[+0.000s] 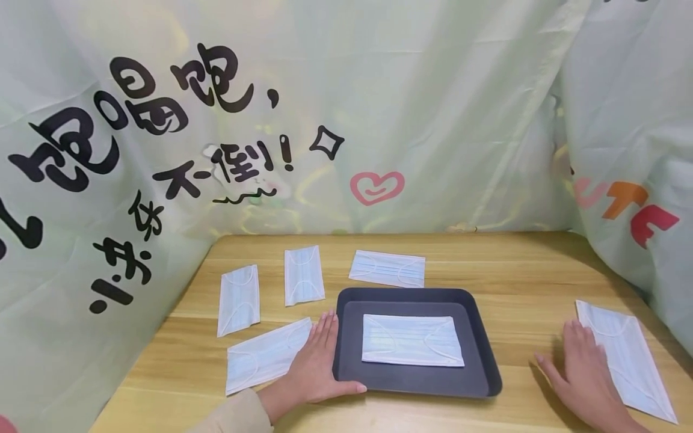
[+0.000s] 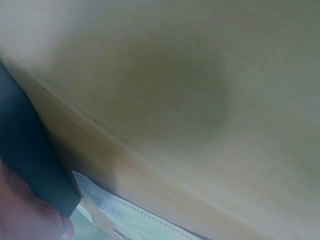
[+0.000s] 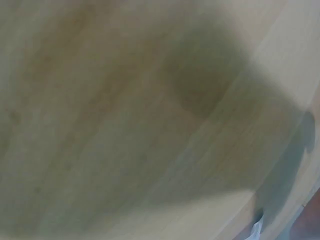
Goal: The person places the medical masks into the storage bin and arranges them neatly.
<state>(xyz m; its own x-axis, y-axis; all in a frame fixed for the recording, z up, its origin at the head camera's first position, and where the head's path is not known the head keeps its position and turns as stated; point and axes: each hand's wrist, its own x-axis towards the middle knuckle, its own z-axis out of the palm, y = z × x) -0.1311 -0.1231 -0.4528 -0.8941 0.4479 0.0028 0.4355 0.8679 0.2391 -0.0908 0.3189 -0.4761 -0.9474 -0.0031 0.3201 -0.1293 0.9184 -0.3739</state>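
Note:
A dark grey rectangular tray lies on the table with a pale blue face mask flat inside it. My left hand touches the tray's left side, fingers straight and thumb spread along the front edge. Partly behind that hand is another face mask. At the right, my right hand is over the left edge of a face mask, its fingers extended and thumb apart. Whether those fingertips press the mask is hard to tell. The left wrist view shows part of the left hand beside the dark tray wall.
Beyond the tray lie more face masks: one at the far left, one upright and one crosswise. The wooden table is bordered by a pale printed curtain at the back and sides.

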